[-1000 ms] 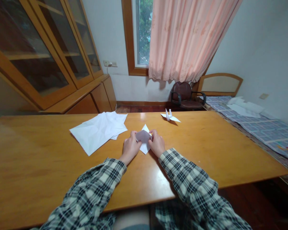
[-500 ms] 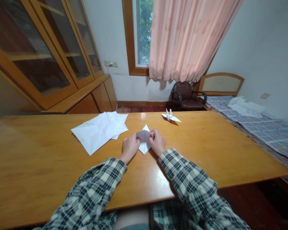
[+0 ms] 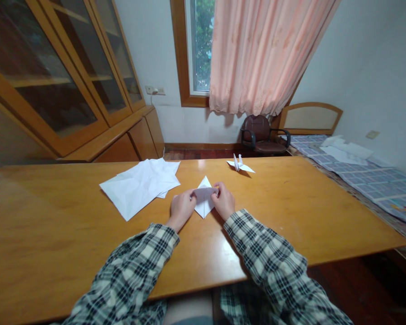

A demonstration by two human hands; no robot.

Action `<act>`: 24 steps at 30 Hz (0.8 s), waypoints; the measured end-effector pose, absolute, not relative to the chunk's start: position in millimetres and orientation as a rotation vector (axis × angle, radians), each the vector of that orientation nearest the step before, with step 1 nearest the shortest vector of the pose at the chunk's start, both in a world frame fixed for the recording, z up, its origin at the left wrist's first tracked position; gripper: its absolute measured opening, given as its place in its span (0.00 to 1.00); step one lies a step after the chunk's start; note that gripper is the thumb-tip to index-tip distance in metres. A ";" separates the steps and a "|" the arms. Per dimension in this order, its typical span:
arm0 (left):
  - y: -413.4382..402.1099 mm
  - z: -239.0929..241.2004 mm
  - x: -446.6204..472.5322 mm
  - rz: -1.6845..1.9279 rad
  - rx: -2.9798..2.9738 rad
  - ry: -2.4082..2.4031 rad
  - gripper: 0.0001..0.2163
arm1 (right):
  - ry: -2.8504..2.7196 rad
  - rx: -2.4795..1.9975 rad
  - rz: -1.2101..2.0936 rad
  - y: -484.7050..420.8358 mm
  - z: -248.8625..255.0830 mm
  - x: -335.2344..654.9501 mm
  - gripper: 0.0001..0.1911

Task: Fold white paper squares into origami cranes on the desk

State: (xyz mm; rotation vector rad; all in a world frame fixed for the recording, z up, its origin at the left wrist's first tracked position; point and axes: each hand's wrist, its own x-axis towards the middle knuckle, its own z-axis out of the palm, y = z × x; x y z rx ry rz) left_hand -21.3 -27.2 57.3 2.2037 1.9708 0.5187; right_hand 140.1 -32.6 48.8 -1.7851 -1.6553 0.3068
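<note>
While our left hand (image 3: 182, 208) and right hand (image 3: 223, 202) pinch the paper (image 3: 204, 205) from either side, it lies between them, long axis pointing away from us.

Items on my one table (image 3: 291, 212): two hands, my left hand (image 3: 182, 208) and my right hand (image 3: 223, 203); one half-folded paper (image 3: 204, 201); one finished paper crane (image 3: 239, 165); one loose pile of white sheets (image 3: 140, 185), which holds several sheets that overlap too much for an exact count. Items around the table: one wooden cabinet (image 3: 71, 90), one window (image 3: 199, 45), one pink curtain (image 3: 260, 54), one armchair (image 3: 262, 135), one bed (image 3: 368, 180), and two wall sockets, a left socket (image 3: 155, 90) and a right socket (image 3: 371, 134).
</note>
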 end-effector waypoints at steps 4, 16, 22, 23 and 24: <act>-29.0 60.7 -17.7 0.501 2.208 2.015 0.16 | -1.640 -1.835 0.326 -33.6 51.9 136.8 0.13; -33.5 63.1 -9.3 0.523 2.156 1.984 0.13 | -1.585 -1.736 0.434 -30.6 46.0 125.8 0.13; -32.6 51.2 -18.5 0.833 1.937 1.451 0.21 | -1.580 -1.584 0.503 -25.3 38.8 132.2 0.11; -31.5 48.9 -20.5 0.865 1.896 1.362 0.23 | -1.574 -1.558 0.515 -24.8 38.0 133.7 0.11; -30.2 46.7 -22.6 0.879 1.858 1.275 0.23 | -1.567 -1.529 0.528 -24.2 37.1 135.4 0.11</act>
